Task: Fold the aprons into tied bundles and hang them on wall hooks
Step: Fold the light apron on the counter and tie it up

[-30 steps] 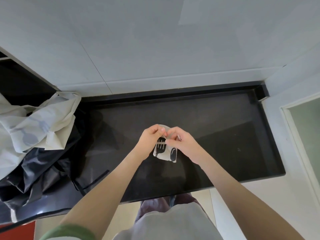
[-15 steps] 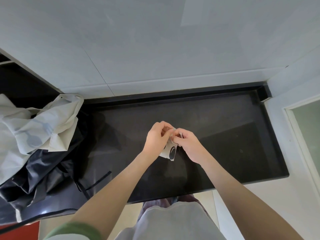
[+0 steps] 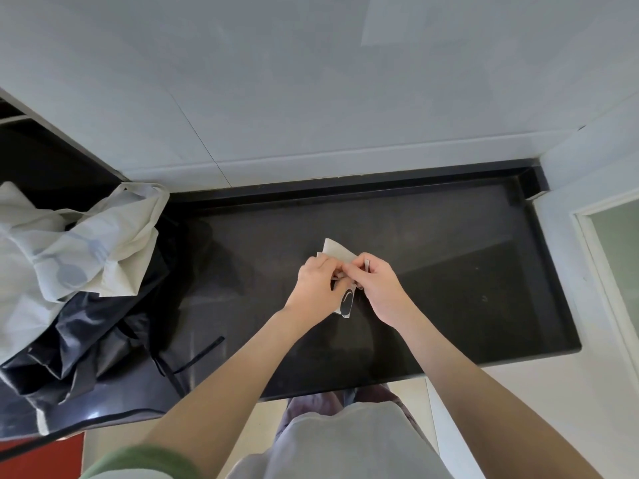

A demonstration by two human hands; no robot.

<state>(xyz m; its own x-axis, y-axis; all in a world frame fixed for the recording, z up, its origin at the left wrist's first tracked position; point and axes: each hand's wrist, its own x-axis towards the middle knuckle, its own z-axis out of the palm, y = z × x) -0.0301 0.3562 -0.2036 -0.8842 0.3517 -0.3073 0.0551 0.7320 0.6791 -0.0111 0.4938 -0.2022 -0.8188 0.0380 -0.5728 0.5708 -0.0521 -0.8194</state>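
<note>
A small folded white apron bundle (image 3: 337,249) with black utensil prints sits between both hands above the black countertop (image 3: 449,271). My left hand (image 3: 320,285) grips its left side with curled fingers. My right hand (image 3: 378,288) pinches the bundle's top right edge. A white corner sticks up behind my fingers and a printed flap hangs below them. Most of the bundle is hidden by my hands.
A heap of loose aprons lies at the left: a white printed one (image 3: 79,250) on top of a glossy black one (image 3: 86,340) with a thin strap trailing onto the counter. White tiled wall (image 3: 311,98) stands behind. A door frame (image 3: 608,257) is at the right.
The bundle has been folded smaller and turned; less of the print shows. Both hands have closed in tighter on it and a white corner now pokes up behind them.
</note>
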